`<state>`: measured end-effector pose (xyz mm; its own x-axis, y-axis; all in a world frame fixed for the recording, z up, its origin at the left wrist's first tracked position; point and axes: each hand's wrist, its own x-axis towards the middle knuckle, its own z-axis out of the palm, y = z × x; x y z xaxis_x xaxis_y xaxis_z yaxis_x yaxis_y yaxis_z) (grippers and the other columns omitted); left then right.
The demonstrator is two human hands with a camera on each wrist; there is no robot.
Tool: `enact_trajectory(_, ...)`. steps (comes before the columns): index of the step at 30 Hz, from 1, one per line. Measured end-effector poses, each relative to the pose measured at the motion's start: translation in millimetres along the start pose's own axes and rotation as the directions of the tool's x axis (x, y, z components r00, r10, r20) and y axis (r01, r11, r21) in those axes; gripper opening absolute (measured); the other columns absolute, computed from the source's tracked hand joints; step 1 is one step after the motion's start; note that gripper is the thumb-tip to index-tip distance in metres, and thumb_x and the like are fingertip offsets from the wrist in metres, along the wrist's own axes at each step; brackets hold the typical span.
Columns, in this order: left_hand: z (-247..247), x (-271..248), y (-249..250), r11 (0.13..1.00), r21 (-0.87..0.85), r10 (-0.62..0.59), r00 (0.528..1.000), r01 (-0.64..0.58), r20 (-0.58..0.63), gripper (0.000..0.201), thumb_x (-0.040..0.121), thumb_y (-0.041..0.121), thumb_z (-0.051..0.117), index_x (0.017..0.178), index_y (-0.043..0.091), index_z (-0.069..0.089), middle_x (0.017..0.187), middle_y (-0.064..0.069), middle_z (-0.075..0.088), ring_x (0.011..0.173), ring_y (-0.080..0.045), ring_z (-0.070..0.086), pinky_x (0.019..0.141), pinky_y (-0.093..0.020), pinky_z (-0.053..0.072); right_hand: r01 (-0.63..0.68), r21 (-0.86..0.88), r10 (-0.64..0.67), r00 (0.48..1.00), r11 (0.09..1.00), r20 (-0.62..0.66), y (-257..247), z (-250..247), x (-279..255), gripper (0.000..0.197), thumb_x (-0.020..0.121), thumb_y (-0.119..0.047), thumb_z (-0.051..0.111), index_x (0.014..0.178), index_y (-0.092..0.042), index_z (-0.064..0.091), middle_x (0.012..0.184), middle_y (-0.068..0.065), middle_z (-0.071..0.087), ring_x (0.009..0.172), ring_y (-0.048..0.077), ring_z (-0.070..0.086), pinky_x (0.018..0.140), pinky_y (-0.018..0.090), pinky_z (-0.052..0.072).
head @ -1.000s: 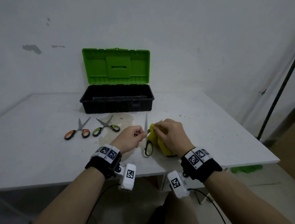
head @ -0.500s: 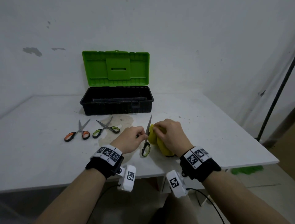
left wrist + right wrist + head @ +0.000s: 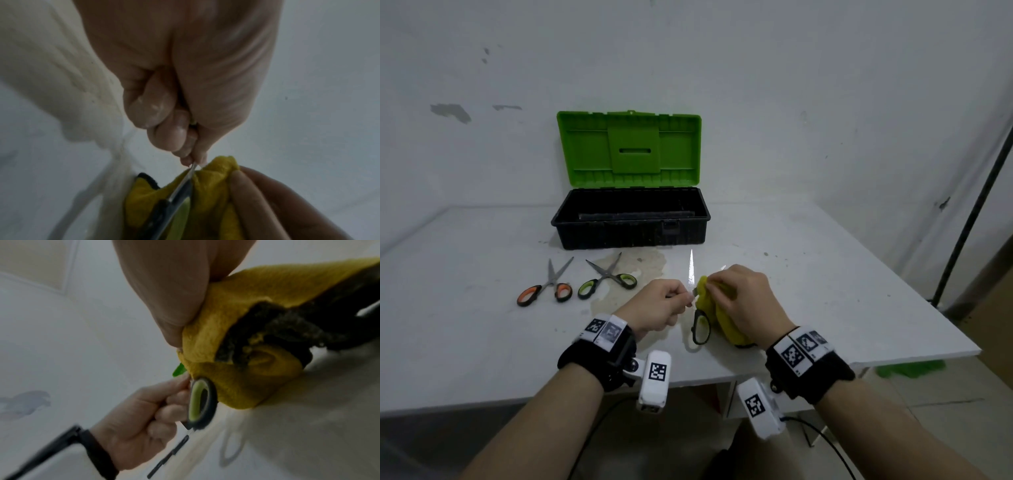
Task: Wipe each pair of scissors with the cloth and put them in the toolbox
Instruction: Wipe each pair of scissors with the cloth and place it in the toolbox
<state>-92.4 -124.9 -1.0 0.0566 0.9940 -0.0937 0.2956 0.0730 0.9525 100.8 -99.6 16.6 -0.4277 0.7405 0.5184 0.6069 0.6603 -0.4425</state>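
My left hand [image 3: 681, 298] pinches a pair of green-and-black scissors [image 3: 700, 330] near the pivot, above the table's front middle. One blade [image 3: 691, 270] points away from me; a handle ring [image 3: 200, 402] hangs down. My right hand [image 3: 726, 287] grips the yellow cloth [image 3: 724, 322] and presses it round the other blade [image 3: 183, 186]. Two more pairs lie flat to the left: orange-handled scissors [image 3: 544, 286] and green-handled scissors [image 3: 607, 281]. The black toolbox [image 3: 630, 233] stands behind with its green lid [image 3: 630, 150] raised; its inside looks dark.
The white table [image 3: 465, 325] has a yellowish stain [image 3: 633, 270] in front of the toolbox. Its front edge runs just under my wrists and its right corner [image 3: 976, 351] is near. A dark pole [image 3: 972, 212] leans against the wall at the right.
The scissors' free blade tilted to the right half a second ago and now points straight away again. Both hands stay together on scissors and cloth.
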Motion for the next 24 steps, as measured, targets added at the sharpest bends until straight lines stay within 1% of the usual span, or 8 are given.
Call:
enact_trajectory(3,2.8,-1.2,2.7,1.0,-0.012,0.005,1.0,-0.005,0.025,0.017,0.099,0.017,0.057,0.086,0.006,0.06,0.06,0.001,0.048,0.044,-0.009,0.037,0.039,-0.02,0.023,0.006,0.002,-0.006,1.0,1.0,0.017,4.0,9.7,-0.4,0.01,0.089,-0.022,0.065,0.094,-0.019,0.074,0.087,0.0,0.065,0.077,0.014,0.06,0.073,0.025,0.048)
enact_trajectory(6,1.4,-3.2,2.7,1.0,-0.026,0.003,1.0,-0.003,0.027,0.018,0.099,0.017,0.057,0.084,0.007,0.06,0.058,0.002,0.047,0.043,-0.008,0.036,0.039,-0.02,0.022,-0.059,-0.019,0.058,0.997,0.998,-0.06,14.8,5.4,7.1,0.012,0.09,-0.021,0.065,0.095,-0.016,0.074,0.087,0.002,0.066,0.078,0.015,0.059,0.074,0.022,0.044)
enact_trajectory(9,-0.1,-4.5,0.1,1.0,-0.026,-0.017,0.999,0.018,0.029,0.018,0.099,0.017,0.057,0.085,0.006,0.06,0.058,0.002,0.046,0.043,-0.007,0.036,0.039,-0.019,0.023,-0.142,-0.038,0.135,0.982,0.989,-0.133,25.9,-5.1,16.6,0.013,0.091,-0.021,0.063,0.095,-0.015,0.074,0.088,0.003,0.068,0.08,0.016,0.059,0.078,0.027,0.046)
enact_trajectory(11,0.4,-5.1,-0.7,0.999,-0.026,-0.034,0.999,0.034,0.021,0.018,0.099,0.018,0.057,0.087,0.005,0.061,0.059,0.003,0.047,0.043,-0.007,0.036,0.039,-0.019,0.023,-0.131,-0.023,0.126,0.98,0.991,-0.157,25.4,-9.8,16.1,0.013,0.091,-0.022,0.063,0.095,-0.015,0.074,0.088,0.001,0.069,0.08,0.013,0.058,0.076,0.018,0.043)
enact_trajectory(13,0.8,-4.7,-0.2,0.999,-0.035,-0.038,0.999,0.038,0.016,0.018,0.099,0.019,0.057,0.088,0.005,0.061,0.059,0.002,0.047,0.043,-0.007,0.036,0.039,-0.019,0.023,-0.067,-0.004,0.066,0.991,0.998,-0.115,15.9,-7.7,9.8,0.012,0.09,-0.023,0.065,0.095,-0.017,0.074,0.088,-0.002,0.068,0.079,0.011,0.058,0.074,0.015,0.041)
enact_trajectory(17,4.8,-2.7,1.8,0.999,-0.045,-0.025,0.999,0.026,0.029,0.016,0.1,0.018,0.056,0.09,0.005,0.059,0.06,0.001,0.045,0.043,-0.007,0.034,0.039,-0.018,0.022,0.007,0.007,-0.007,1.0,1.0,-0.004,5.6,7.2,-0.6,0.01,0.088,-0.023,0.067,0.095,-0.019,0.074,0.087,-0.001,0.068,0.078,0.013,0.06,0.075,0.024,0.047)
enact_trajectory(21,6.3,-2.6,1.5,1.0,-0.015,-0.008,1.0,0.008,0.004,0.018,0.099,0.018,0.057,0.089,0.004,0.061,0.06,0.001,0.047,0.043,-0.007,0.037,0.038,-0.018,0.025,-0.071,-0.019,0.07,0.996,0.997,-0.048,15.9,3.0,5.8,0.012,0.089,-0.023,0.066,0.094,-0.017,0.075,0.086,0.002,0.068,0.077,0.014,0.058,0.074,0.023,0.044)
enact_trajectory(24,5.3,-1.8,-1.9,0.999,0.018,-0.033,0.999,0.033,-0.002,0.019,0.098,0.02,0.058,0.088,0.005,0.063,0.061,0.002,0.049,0.044,-0.007,0.039,0.039,-0.018,0.025,-0.163,-0.043,0.159,0.985,0.986,-0.072,25.6,-6.2,13.1,0.013,0.091,-0.023,0.063,0.095,-0.017,0.074,0.09,0.003,0.07,0.082,0.014,0.058,0.081,0.025,0.045)
